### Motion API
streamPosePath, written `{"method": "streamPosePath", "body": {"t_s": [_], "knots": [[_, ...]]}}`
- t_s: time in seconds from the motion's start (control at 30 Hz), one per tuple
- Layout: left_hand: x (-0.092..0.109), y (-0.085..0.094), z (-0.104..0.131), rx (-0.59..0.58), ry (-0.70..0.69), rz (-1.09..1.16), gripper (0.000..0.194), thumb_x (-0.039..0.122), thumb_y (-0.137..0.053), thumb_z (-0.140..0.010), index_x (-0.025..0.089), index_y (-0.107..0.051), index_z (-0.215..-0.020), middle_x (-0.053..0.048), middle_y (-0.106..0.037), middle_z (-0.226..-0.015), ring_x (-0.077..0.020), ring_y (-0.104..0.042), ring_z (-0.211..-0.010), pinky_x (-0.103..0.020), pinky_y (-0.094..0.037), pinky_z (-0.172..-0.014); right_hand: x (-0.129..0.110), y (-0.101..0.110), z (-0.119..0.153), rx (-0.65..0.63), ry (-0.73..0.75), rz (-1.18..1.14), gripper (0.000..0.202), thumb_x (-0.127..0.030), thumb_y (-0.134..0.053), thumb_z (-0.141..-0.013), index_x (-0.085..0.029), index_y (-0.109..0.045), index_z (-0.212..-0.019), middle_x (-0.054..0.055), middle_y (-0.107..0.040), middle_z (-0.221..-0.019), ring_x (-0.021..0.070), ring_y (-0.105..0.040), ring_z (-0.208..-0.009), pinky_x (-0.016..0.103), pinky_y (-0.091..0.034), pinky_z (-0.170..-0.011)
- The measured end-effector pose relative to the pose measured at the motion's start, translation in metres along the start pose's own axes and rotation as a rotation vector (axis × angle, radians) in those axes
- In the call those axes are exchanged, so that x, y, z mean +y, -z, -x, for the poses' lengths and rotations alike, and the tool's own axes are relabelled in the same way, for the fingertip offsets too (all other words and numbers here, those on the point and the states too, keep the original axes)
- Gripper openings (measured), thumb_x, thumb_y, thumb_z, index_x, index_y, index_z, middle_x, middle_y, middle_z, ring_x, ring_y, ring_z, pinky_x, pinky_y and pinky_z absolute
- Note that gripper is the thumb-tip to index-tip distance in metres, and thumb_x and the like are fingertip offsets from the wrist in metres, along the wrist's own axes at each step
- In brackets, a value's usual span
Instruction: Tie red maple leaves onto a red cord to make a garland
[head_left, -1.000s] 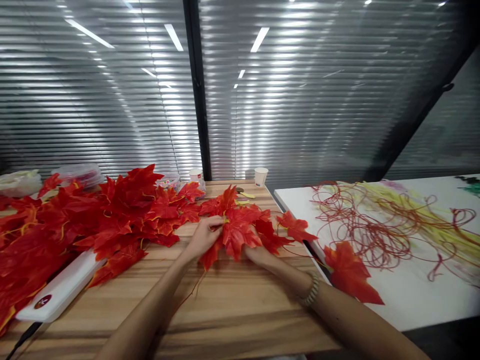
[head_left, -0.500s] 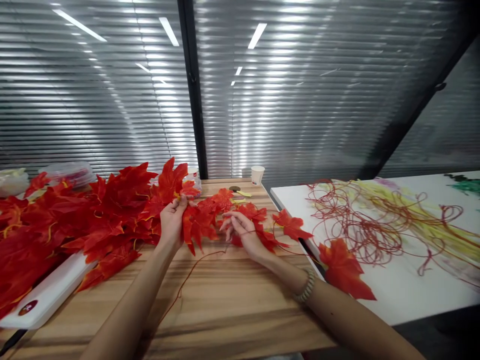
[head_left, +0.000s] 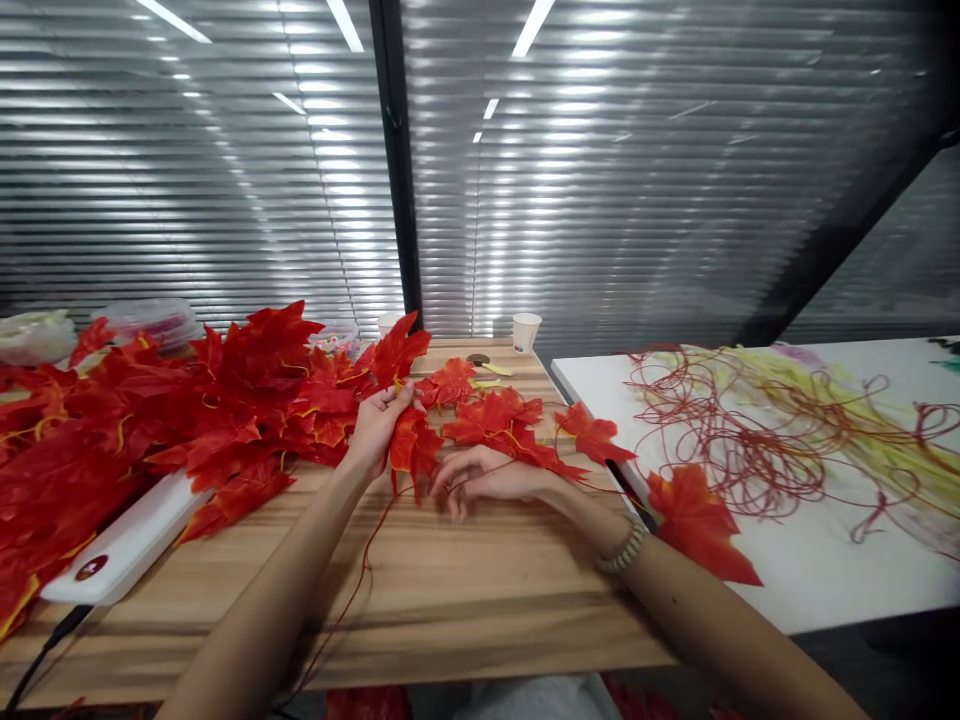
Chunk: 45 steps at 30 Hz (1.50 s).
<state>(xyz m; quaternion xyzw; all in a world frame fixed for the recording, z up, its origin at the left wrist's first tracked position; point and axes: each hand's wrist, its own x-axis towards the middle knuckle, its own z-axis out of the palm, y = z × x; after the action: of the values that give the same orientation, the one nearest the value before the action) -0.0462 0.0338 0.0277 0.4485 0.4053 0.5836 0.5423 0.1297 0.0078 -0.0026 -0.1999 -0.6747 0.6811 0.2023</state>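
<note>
Left hand (head_left: 381, 425) pinching red leaves (head_left: 414, 450) over the middle of a wooden tabletop (head_left: 487, 580).
The wooden tabletop meets a white table (head_left: 810, 580) along its right edge; a pile of red leaves (head_left: 150, 430) covers its far-left corner and runs down its left edge. A tangle of red cord (head_left: 735, 450) lies toward the white table's far edge, and a row of leaves (head_left: 499, 415) lies short of the wooden tabletop's right edge. A long white box (head_left: 131, 545) sits near the left edge, partly under the pile. The right hand (head_left: 480, 475), fingers loosely curled and slightly parted, is just beside the pinched leaves; blur hides whether it touches cord. A paper cup (head_left: 526, 334) stands upright at the far edge.
</note>
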Motion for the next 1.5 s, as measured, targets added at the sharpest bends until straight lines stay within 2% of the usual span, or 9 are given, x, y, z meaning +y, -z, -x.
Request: {"method": "streamPosePath", "body": {"t_s": [0.13,0.23,0.5,0.9,1.0,1.13,1.23,1.37,1.5], "knots": [[-0.003,0.002,-0.001,-0.011,0.024,0.012,0.033,0.043,-0.073,-0.059,0.011,-0.063,-0.061,-0.002,-0.061,-0.06,-0.0073,-0.051,-0.048,-0.016,-0.041,-0.047,0.001,-0.006,0.001,0.006,0.045,0.036,0.028,-0.026,-0.072,-0.061,-0.012,-0.063,-0.084,0.006,-0.065,-0.081,0.0147,-0.061,-0.074,0.027,-0.049,-0.07],[-0.004,0.002,-0.002,-0.047,0.052,0.048,0.032,0.041,-0.074,-0.059,0.011,-0.064,-0.066,-0.003,-0.062,-0.064,-0.0092,-0.054,-0.055,-0.017,-0.044,-0.053,0.001,-0.01,-0.002,0.101,0.094,0.028,0.029,-0.035,-0.067,-0.068,-0.012,-0.061,-0.085,0.006,-0.065,-0.081,0.0135,-0.061,-0.071,0.026,-0.049,-0.069],[-0.008,0.004,-0.002,-0.077,0.086,0.062,0.03,0.034,-0.079,-0.053,0.013,-0.064,-0.068,0.0,-0.063,-0.064,-0.0088,-0.055,-0.055,-0.018,-0.042,-0.054,0.0,-0.005,-0.008,0.504,0.318,0.007,0.026,-0.039,-0.06,-0.076,-0.015,-0.052,-0.083,0.005,-0.066,-0.076,0.0095,-0.058,-0.054,0.022,-0.045,-0.052],[-0.007,0.004,0.002,-0.132,0.169,0.034,0.026,0.031,-0.077,-0.057,0.011,-0.063,-0.067,-0.003,-0.064,-0.061,-0.0122,-0.058,-0.052,-0.022,-0.046,-0.053,0.008,-0.001,-0.011,0.661,0.369,0.06,0.026,-0.041,-0.057,-0.077,-0.016,-0.05,-0.073,0.001,-0.062,-0.068,0.0096,-0.055,-0.049,0.023,-0.044,-0.049],[-0.005,0.003,-0.001,-0.042,0.094,0.092,0.027,0.031,-0.077,-0.056,0.012,-0.063,-0.069,-0.001,-0.063,-0.061,-0.0114,-0.058,-0.054,-0.022,-0.046,-0.056,0.009,0.002,-0.01,0.78,0.397,0.161,0.023,-0.04,-0.054,-0.08,-0.017,-0.054,-0.076,0.0,-0.059,-0.063,0.0108,-0.054,-0.05,0.023,-0.043,-0.05],[0.005,0.013,-0.012,0.29,-0.237,0.177,0.029,0.034,-0.077,-0.054,0.013,-0.062,-0.069,0.001,-0.062,-0.064,-0.0077,-0.055,-0.054,-0.019,-0.044,-0.056,0.009,0.006,-0.007,0.934,0.405,0.469,0.022,-0.036,-0.051,-0.082,-0.017,-0.061,-0.078,0.002,-0.059,-0.064,0.0131,-0.052,-0.056,0.025,-0.041,-0.054],[0.008,0.025,-0.021,0.412,-0.408,0.199,0.029,0.036,-0.075,-0.056,0.014,-0.061,-0.069,0.002,-0.061,-0.065,-0.0075,-0.054,-0.056,-0.019,-0.044,-0.059,0.009,0.007,-0.006,0.915,0.39,0.688,0.021,-0.033,-0.051,-0.083,-0.016,-0.063,-0.08,0.004,-0.062,-0.071,0.0144,-0.051,-0.06,0.027,-0.039,-0.058],[-0.002,0.031,-0.025,0.383,-0.356,0.144,0.029,0.038,-0.074,-0.058,0.014,-0.059,-0.064,0.002,-0.059,-0.062,-0.0075,-0.051,-0.054,-0.018,-0.042,-0.055,0.009,0.001,-0.005,0.68,0.423,0.927,0.019,-0.03,-0.051,-0.083,-0.017,-0.063,-0.076,0.005,-0.06,-0.068,0.0158,-0.048,-0.065,0.03,-0.039,-0.064],[-0.015,0.028,-0.023,0.303,-0.317,0.065,0.028,0.038,-0.072,-0.06,0.013,-0.06,-0.065,0.002,-0.059,-0.063,-0.0075,-0.05,-0.055,-0.017,-0.04,-0.054,0.008,-0.013,-0.005,0.443,0.501,0.994,0.024,-0.03,-0.055,-0.081,-0.016,-0.056,-0.062,0.006,-0.057,-0.071,0.017,-0.048,-0.074,0.031,-0.041,-0.07]]}}
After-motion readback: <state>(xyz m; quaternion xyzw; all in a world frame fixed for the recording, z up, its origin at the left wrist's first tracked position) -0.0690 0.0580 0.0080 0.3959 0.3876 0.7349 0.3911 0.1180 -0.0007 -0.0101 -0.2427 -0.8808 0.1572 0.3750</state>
